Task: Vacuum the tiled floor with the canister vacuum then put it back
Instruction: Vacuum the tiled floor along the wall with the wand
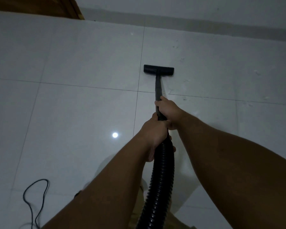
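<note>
Both hands grip the wand (158, 90), right hand (168, 111) ahead of left hand (155, 131). Beyond them, the nozzle (158, 70) lies flat on the tiled floor (73, 113), near the wall (188, 7).

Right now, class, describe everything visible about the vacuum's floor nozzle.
The floor nozzle is a flat, black, plastic-looking bar, set crosswise on the pale tiled floor just right of a grout line. A dark wand joins its middle and runs back to the hands. Only floor and wand touch it.

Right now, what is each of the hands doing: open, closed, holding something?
Left hand: closed around the top of the vacuum's ribbed hose.
Right hand: closed around the black wand, farther down toward the floor nozzle.
</note>
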